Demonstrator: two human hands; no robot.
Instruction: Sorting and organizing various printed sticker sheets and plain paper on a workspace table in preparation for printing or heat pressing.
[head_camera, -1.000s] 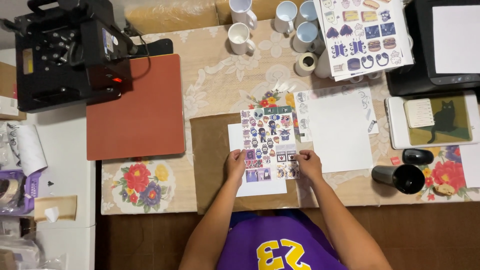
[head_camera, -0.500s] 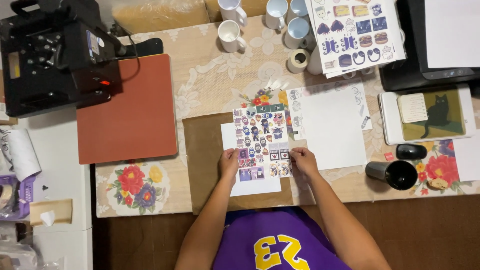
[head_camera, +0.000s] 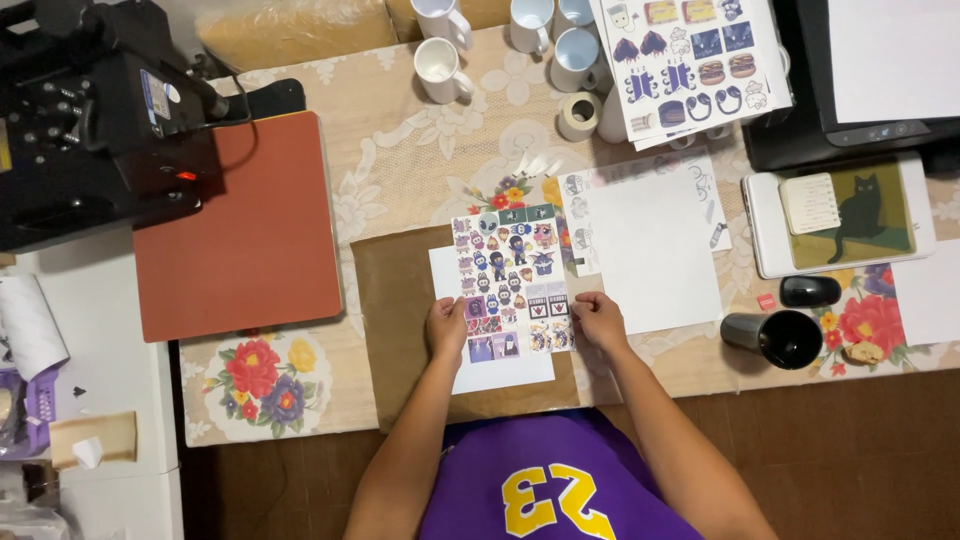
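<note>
Sticker sheet (head_camera: 512, 282) runs lengthwise away from the body, over brown paper (head_camera: 395, 310). Left hand (head_camera: 446, 328) and right hand (head_camera: 598, 320) pinch its near side edges.

Counted at 12 o'clock: five white mugs (head_camera: 440, 68), one tape roll (head_camera: 578, 115); at 3 o'clock: one black tumbler (head_camera: 775, 337)

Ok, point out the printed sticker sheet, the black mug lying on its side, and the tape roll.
printed sticker sheet (head_camera: 512, 280), head view, middle of the printed face.
black mug (head_camera: 778, 337), head view, its side wall near the open mouth.
tape roll (head_camera: 579, 116), head view, its upper rim.
</note>
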